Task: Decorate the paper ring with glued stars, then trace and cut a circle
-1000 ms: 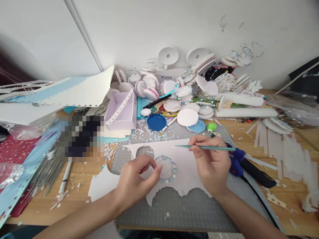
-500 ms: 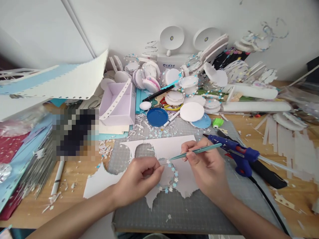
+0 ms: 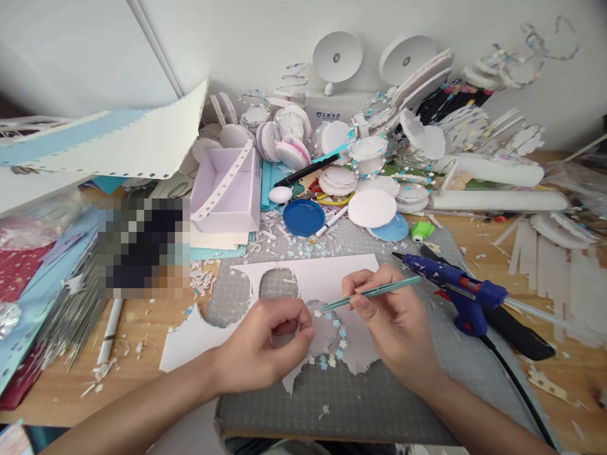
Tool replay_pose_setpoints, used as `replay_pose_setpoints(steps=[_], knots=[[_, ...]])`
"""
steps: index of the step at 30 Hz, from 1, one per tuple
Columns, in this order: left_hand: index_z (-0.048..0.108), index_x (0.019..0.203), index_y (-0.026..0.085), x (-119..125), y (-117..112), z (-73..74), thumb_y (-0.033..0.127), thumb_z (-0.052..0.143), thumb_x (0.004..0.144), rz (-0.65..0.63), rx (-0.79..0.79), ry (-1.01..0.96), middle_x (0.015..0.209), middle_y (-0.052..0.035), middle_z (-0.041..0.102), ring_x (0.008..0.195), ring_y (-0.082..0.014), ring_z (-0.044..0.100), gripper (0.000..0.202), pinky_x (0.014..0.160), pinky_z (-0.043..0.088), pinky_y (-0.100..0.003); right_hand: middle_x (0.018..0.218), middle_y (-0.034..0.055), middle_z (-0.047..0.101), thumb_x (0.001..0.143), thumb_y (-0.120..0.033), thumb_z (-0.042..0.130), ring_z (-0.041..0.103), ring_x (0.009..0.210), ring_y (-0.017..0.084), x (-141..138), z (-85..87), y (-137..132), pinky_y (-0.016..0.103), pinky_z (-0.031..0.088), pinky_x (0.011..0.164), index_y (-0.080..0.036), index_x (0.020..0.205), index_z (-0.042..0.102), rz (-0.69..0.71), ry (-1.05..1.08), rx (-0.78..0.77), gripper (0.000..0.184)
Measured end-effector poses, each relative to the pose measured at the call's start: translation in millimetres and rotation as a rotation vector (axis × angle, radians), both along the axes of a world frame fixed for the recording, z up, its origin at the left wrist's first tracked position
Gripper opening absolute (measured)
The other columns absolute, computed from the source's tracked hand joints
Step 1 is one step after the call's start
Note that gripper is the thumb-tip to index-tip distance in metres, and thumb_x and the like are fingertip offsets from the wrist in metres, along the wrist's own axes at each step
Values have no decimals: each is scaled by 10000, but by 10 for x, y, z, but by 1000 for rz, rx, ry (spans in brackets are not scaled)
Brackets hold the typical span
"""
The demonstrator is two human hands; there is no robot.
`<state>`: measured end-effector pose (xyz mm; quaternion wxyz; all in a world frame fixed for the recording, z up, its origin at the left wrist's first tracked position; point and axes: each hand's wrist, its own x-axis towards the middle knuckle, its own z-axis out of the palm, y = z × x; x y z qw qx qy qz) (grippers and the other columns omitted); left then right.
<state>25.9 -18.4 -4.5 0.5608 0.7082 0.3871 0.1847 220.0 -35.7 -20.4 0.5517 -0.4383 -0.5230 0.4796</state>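
Note:
My left hand is closed, thumb and forefinger pinching the left side of a thin wire ring dotted with small blue and white paper flowers. The ring hangs just over a white cut-out sheet. A teal pair of tweezers is held in my right hand, pointing left. Its tips meet the upper part of the ring, beside a tiny white flower; whether they grip it is too small to tell.
A blue glue gun lies to the right on the grey cutting mat, its cord running forward. Behind are a blue lid, white foam discs and a lilac box. Paper scraps and wire bundles are at left.
The view has shifted slightly. Both hands keep their holds; the tweezers' tips have moved a little down along the ring's top, and the right fingers have shifted slightly on the tweezers.

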Motion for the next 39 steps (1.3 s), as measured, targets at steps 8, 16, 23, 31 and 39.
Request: replay_pose_setpoints(steps=[8,16,23,31,39], knots=[[467,677,168,17,11,0,194,474,833,19,-10,-2,597,48,384,547,-86,327,158,494,277,-203,788,1,572,876,-191,591,582,749,128,-7,31,-4,249,461,620,-214,791,551,-21,-37,21,97],[479,691,166,-11,-1,-15,174,471,842,4,29,12,606,47,400,552,-84,335,152,503,281,-203,837,16,573,875,-228,604,579,801,141,-2,2,9,268,476,685,-215,815,559,-23,10,-20,76],[483,687,164,-5,-3,-9,182,468,851,5,45,19,596,49,386,536,-81,319,165,489,267,-202,829,12,587,880,-236,594,571,766,129,-13,34,12,245,469,654,-215,806,564,-11,-33,-31,83],[506,702,160,0,-3,-3,188,468,859,4,51,27,600,45,404,534,-81,329,164,483,271,-201,857,9,576,874,-262,611,567,799,135,-2,-22,-10,256,460,682,-224,822,562,-22,23,-97,81],[520,716,160,4,-12,-10,182,473,865,-5,66,34,596,56,387,521,-75,318,157,484,267,-196,841,11,558,870,-257,619,567,793,143,-1,-58,-11,266,468,679,-220,818,568,-27,66,-117,82]])
